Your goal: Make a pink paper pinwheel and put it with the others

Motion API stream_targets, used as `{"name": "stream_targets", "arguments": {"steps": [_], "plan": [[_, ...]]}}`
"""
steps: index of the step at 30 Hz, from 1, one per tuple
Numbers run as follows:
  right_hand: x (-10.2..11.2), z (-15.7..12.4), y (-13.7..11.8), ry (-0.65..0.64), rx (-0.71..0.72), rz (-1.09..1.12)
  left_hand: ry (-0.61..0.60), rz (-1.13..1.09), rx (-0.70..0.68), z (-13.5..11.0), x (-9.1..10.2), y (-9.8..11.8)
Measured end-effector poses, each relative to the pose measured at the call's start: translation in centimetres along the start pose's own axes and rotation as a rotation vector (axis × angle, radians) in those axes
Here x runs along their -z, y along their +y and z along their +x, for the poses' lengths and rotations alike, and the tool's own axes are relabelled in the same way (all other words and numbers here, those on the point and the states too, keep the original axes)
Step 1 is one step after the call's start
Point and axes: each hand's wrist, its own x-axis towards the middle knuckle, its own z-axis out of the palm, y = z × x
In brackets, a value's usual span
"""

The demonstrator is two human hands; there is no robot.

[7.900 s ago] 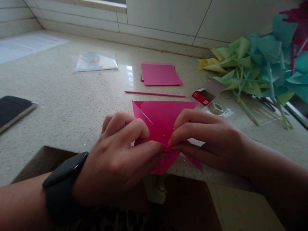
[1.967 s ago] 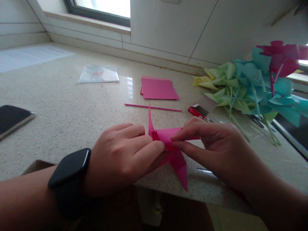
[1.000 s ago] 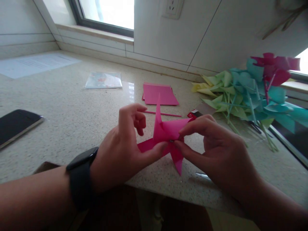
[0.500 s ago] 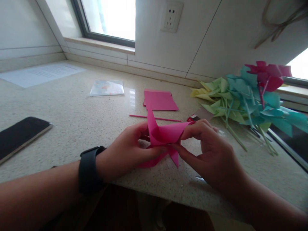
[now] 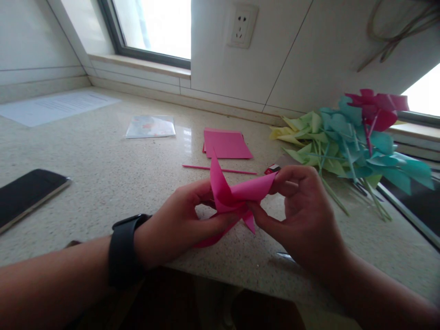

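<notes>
A piece of pink paper [image 5: 254, 189], folded into pointed flaps, is held between both hands above the counter's front edge. My left hand [image 5: 187, 220], with a dark watch on its wrist, grips it from the left, thumb across the lower folds. From the right, my right hand [image 5: 299, 211] pinches a flap between thumb and fingers. Beyond the hands lie a thin pink stick [image 5: 237, 171] and a stack of pink paper squares [image 5: 227, 144]. The underside of the folded paper is hidden.
Green, yellow, teal and magenta paper flowers [image 5: 350, 133] lie on the right. A phone [image 5: 32, 192] rests at the left, with a clear packet [image 5: 151, 126] and a printed sheet [image 5: 58, 106] farther back. A pointed metal tip [image 5: 284, 255] shows by my right hand.
The right thumb has pushed up and inward over the folded paper. Its right flap is lifted slightly, and the camera view has shifted a little.
</notes>
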Motion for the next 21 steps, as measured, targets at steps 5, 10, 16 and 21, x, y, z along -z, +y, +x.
{"name": "stream_targets", "arguments": {"steps": [5,10,16,21], "plan": [[0.1,0.0,-0.1,-0.014,0.022,0.017,0.009,-0.008,-0.009,0.0,0.0,0.2],[0.7,0.2,-0.3,-0.043,0.152,-0.175,0.003,0.032,0.004,-0.1,0.0,0.2],[1.1,0.8,-1.2,-0.084,0.389,-0.324,0.007,0.104,-0.03,-0.5,0.1,0.4],[1.2,0.4,-1.3,-0.051,0.481,-0.36,0.015,0.131,-0.074,-1.0,0.1,0.7]]}}
